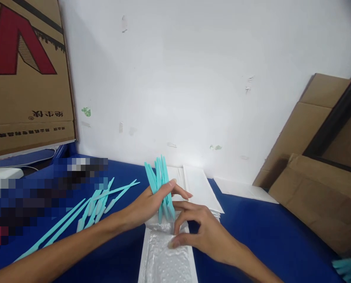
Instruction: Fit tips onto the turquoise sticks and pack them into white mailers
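Observation:
My left hand (147, 204) is closed round a bundle of turquoise plastic sticks (161, 175). Their thin ends point up toward the wall, and their broader, paler ends hang down over a padded mailer (171, 263). This mailer lies on the blue table with its silvery bubble lining showing. My right hand (205, 232) is just right of the bundle, thumb and fingertips curled at the mailer's mouth edge in a pinch. More turquoise sticks (100, 202) lie loosely crossed beside my left forearm.
A stack of white mailers (203, 190) lies behind my hands, with a flat white mailer (246, 190) to its right. A printed cardboard box (30, 90) stands at left. Brown cardboard (320, 200) and turquoise pieces (349, 267) are at right. A white wall (175, 78) bounds the back.

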Demonstrator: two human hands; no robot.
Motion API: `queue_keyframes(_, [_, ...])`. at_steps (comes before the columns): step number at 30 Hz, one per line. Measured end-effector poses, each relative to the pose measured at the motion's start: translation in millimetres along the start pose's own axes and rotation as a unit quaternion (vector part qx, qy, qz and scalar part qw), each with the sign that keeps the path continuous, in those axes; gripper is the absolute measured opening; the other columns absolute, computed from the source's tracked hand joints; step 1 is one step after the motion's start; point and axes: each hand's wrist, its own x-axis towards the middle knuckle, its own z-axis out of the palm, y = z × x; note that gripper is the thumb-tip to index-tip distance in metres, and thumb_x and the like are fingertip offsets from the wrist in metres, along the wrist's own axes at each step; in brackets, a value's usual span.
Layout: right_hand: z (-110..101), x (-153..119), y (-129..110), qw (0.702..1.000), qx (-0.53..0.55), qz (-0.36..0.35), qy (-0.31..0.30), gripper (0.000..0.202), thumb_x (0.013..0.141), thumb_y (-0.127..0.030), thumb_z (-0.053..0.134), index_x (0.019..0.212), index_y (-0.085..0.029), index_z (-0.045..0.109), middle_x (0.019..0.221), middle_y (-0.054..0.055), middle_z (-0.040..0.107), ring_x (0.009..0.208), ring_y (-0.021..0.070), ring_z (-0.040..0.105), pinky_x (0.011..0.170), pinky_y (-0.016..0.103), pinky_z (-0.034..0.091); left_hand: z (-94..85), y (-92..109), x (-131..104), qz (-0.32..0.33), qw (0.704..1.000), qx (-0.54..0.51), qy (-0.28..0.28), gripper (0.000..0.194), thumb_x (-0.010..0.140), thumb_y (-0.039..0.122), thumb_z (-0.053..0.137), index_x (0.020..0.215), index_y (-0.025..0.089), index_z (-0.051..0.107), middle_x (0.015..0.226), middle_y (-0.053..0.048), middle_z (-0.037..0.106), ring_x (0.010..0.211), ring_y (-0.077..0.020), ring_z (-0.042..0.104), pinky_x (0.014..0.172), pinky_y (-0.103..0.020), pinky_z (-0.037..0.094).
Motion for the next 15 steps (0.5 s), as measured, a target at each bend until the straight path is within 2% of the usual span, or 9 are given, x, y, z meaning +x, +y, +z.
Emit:
queue_keyframes(4, [-1, 0, -2, 1.000, 0.016, -0.018, 0.005, 0.015, 0.078, -0.039, 0.081, 0.079, -0.026, 0.075, 0.137, 0.001, 0.062, 0.130, 0.0244, 0.053, 0.108, 0.038, 0.040, -3.4, 6, -2, -0.041, 0.999, -0.006, -0.005, 0.051, 0.103, 0.054, 0.028, 0.106, 0.031, 0.074, 0.130, -0.001, 0.067, 0.133, -0.0283, 0.049, 0.118, -0.051, 0.026])
queue_keyframes(8, [-1, 0, -3, 1.000, 0.015, -0.012, 0.012, 0.014, 0.076, -0.038, 0.082, 0.079, -0.026, 0.075, 0.132, 0.002, 0.065, 0.132, 0.0255, 0.052, 0.110, 0.041, 0.039, -0.7, 3, -1, -0.035, 0.998, -0.051, -0.021, 0.051, 0.101, 0.056, 0.033, 0.105, 0.025, 0.074, 0.120, -0.006, 0.072, 0.121, -0.0279, 0.060, 0.112, -0.048, 0.037])
queue_keyframes(12, [1, -1, -3, 1.000, 0.022, -0.011, 0.014, 0.015, 0.074, -0.037, 0.084, 0.077, -0.025, 0.075, 0.129, 0.002, 0.066, 0.124, 0.0253, 0.057, 0.104, 0.040, 0.045, 1.0, -3, 0, -0.011, 1.000, -0.018, 0.001, 0.045, 0.099, 0.055, 0.039, 0.112, 0.029, 0.073, 0.120, -0.004, 0.072, 0.119, -0.0288, 0.061, 0.110, -0.045, 0.038])
queue_keyframes(15, [2, -1, -3, 0.999, 0.028, -0.016, 0.015, 0.016, 0.074, -0.038, 0.084, 0.076, -0.025, 0.075, 0.127, 0.002, 0.065, 0.117, 0.0242, 0.061, 0.100, 0.039, 0.048, -1.0, -5, -1, -0.015, 1.000, 0.005, -0.007, 0.043, 0.098, 0.056, 0.040, 0.118, 0.033, 0.071, 0.122, -0.002, 0.071, 0.123, -0.0295, 0.058, 0.111, -0.045, 0.035])
